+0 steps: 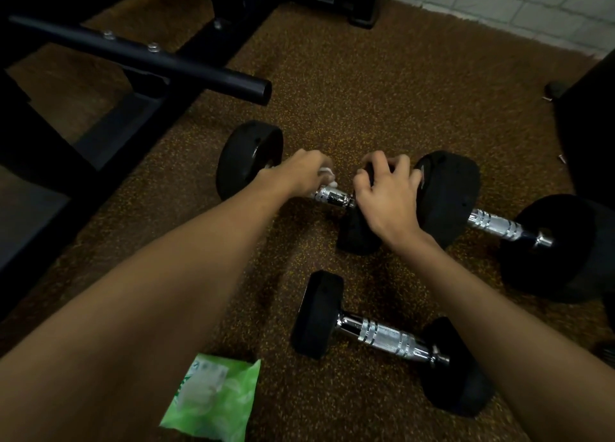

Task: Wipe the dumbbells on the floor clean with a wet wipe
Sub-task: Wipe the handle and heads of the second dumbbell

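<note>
Three black dumbbells with chrome handles lie on the speckled brown floor. On the far left dumbbell (248,158), my left hand (299,172) grips a white wet wipe (327,175) around the chrome handle. My right hand (387,192) rests over that dumbbell's right head, fingers curled on its top edge. A second dumbbell (492,223) lies to the right, touching my right hand's side. The third dumbbell (382,335) lies nearer to me, between my forearms.
A green wet wipe packet (213,396) lies on the floor at the bottom, under my left forearm. A black metal rack with a protruding tube (213,75) stands at the left. Dark equipment (589,125) fills the right edge. A white brick wall (532,5) rises behind.
</note>
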A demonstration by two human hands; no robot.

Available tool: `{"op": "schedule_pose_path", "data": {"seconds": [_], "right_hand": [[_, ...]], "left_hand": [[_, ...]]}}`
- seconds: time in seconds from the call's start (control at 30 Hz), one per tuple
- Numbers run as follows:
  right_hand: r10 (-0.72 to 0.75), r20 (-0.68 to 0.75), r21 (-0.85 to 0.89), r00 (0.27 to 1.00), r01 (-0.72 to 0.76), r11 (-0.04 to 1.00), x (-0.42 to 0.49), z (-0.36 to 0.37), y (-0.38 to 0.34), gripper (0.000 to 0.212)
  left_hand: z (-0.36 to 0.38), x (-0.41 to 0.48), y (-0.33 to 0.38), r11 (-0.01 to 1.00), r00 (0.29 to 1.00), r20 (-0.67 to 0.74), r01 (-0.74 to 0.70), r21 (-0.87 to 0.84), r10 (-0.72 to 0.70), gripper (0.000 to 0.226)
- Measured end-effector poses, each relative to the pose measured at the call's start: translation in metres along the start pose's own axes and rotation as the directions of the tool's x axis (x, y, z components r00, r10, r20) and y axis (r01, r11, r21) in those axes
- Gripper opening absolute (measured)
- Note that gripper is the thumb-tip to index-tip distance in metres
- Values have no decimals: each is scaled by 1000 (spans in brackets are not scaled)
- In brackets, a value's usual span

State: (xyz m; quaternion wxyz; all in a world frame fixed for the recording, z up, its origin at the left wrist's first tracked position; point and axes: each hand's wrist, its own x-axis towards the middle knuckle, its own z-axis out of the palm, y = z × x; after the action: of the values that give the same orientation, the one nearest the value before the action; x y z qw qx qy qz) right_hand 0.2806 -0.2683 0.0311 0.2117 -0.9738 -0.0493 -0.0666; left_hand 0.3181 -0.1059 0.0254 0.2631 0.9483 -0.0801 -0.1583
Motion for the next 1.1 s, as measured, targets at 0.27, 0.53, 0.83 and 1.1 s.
{"op": "schedule_pose_path", "data": {"seconds": [0.27, 0.53, 0.83, 1.1], "right_hand": [[-16, -33, -16, 999, 15, 1000, 1, 3, 1, 34], [-5, -33, -3, 999, 5, 1000, 5, 5, 3, 33], [-11, -47, -2, 999, 11, 1000, 4, 6, 4, 34], [-31, -76, -9, 997, 31, 999, 0, 4, 2, 34]], "left_hand": [[1, -13, -13, 994, 990, -94, -104, 19, 106, 19], [-3, -4, -8, 995, 991, -82, -104, 4, 104, 24], [19, -24, -19, 977, 950, -235, -213, -7, 205, 32], [44, -58, -29, 932, 828, -481, -358, -58, 288, 44]]}}
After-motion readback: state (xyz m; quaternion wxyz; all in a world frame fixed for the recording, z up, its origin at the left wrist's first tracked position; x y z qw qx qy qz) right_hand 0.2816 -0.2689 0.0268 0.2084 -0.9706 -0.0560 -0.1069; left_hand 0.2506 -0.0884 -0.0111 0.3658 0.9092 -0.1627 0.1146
